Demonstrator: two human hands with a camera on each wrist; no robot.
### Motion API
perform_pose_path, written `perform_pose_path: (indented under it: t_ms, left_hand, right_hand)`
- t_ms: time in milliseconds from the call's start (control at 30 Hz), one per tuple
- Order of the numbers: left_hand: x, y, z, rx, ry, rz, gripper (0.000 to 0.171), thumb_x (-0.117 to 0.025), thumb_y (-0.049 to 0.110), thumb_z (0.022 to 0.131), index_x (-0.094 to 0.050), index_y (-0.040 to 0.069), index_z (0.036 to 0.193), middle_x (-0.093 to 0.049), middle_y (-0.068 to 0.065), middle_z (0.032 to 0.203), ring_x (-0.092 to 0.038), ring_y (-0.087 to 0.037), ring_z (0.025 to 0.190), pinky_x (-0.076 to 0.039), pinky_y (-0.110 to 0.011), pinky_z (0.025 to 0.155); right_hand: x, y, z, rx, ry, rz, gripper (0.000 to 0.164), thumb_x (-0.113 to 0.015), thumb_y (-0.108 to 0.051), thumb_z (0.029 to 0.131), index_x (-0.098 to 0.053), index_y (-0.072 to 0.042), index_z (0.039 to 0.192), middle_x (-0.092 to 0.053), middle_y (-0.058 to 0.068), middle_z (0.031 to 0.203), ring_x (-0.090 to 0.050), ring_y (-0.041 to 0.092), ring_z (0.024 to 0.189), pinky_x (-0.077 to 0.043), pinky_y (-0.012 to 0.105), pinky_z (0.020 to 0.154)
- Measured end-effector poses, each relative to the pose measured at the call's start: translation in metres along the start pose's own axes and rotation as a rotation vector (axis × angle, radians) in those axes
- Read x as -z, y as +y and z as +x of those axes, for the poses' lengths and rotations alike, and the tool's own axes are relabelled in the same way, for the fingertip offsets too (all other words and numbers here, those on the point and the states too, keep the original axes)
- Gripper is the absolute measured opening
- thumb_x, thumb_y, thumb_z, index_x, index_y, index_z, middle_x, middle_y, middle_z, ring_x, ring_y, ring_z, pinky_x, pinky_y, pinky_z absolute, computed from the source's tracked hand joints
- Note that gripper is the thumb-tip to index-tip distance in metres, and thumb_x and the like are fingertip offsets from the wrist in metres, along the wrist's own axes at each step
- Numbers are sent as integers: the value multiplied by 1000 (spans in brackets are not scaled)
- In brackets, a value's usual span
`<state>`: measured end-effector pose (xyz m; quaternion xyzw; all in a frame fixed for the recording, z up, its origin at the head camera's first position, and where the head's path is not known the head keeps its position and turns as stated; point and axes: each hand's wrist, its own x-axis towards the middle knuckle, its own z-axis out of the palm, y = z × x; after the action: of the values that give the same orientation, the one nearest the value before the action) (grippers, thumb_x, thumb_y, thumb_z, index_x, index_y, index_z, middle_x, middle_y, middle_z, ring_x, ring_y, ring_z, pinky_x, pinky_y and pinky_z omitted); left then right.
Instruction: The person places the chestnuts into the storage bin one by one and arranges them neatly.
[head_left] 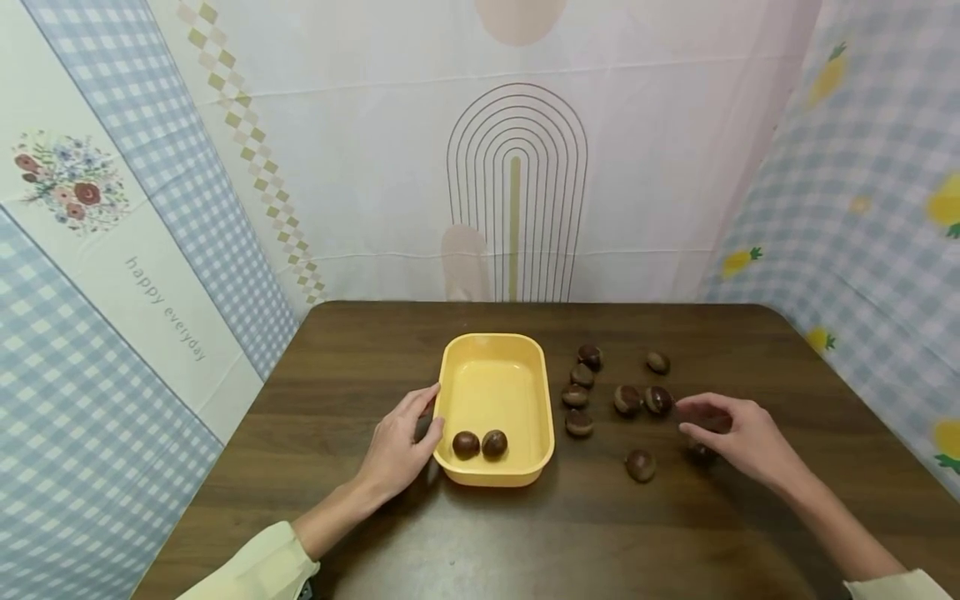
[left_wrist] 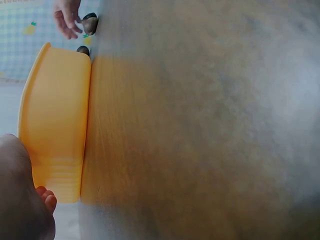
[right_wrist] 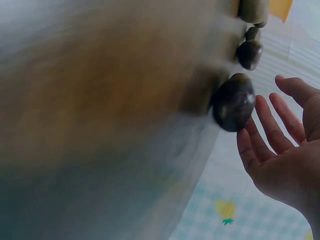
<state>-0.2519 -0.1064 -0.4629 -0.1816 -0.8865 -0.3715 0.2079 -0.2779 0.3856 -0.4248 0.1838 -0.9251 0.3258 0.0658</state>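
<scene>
A yellow tray (head_left: pixel 491 481) stands on the table with two chestnuts, one (head_left: pixel 466 445) beside the other (head_left: pixel 495 444), at its near end. My left hand (head_left: pixel 397 442) holds the tray's left side, fingers and thumb at the rim; bent fingertips (left_wrist: pixel 49 201) show by the outer wall in the left wrist view. To the right, my right hand (head_left: pixel 738 437) hovers over a partly hidden chestnut (head_left: pixel 702 453), thumb and fingers spread apart. In the right wrist view a large dark chestnut (right_wrist: pixel 235 102) appears beside the fingertips; contact is unclear.
Several loose chestnuts lie between tray and right hand: a short row beside the tray (head_left: pixel 576 396), a pair (head_left: pixel 658 400) in the middle, one nearer (head_left: pixel 641 465) and one farther back (head_left: pixel 657 362). Patterned cloth (head_left: pixel 360 183) hangs behind the dark wooden table (head_left: pixel 360 342).
</scene>
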Motion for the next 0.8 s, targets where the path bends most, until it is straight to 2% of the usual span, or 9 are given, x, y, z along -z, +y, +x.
perform_pose_path:
  t_ms: [267, 400, 600, 800]
  left_hand:
    - [-4, 1, 5, 13, 6, 8, 51, -70, 13, 100, -60, -2, 148, -67, -15, 138, -70, -25, 117, -58, -51, 94]
    - [-7, 3, 7, 28, 6, 7, 51, -70, 13, 101, -60, -2, 148, -67, -15, 138, -70, -24, 117, -58, -51, 95]
    - [-10, 6, 12, 57, 0, 6, 50, -68, 15, 102, -59, -1, 149, -66, -14, 140, -70, -23, 118, -57, -50, 96]
    - [-15, 8, 16, 46, 24, 18, 51, -69, 14, 101, -59, -2, 148, -67, -14, 139, -70, -24, 117, -58, -51, 94]
  right_hand:
    - [4, 23, -7, -32, -18, 15, 30, -80, -14, 97, -74, -5, 125, -76, 15, 116, -73, 7, 88, -58, 26, 68]
    - [7, 30, -6, -43, -28, 18, 31, -80, -15, 97, -74, -5, 125, -76, 13, 114, -72, 7, 89, -58, 26, 68]
    - [11, 40, -2, -16, -23, 10, 32, -82, -14, 94, -74, -6, 124, -77, 11, 112, -71, 5, 88, -58, 25, 68]
    - [14, 49, 5, -1, -38, 17, 35, -84, -12, 93, -73, -7, 125, -78, 12, 109, -73, 7, 84, -57, 26, 66]
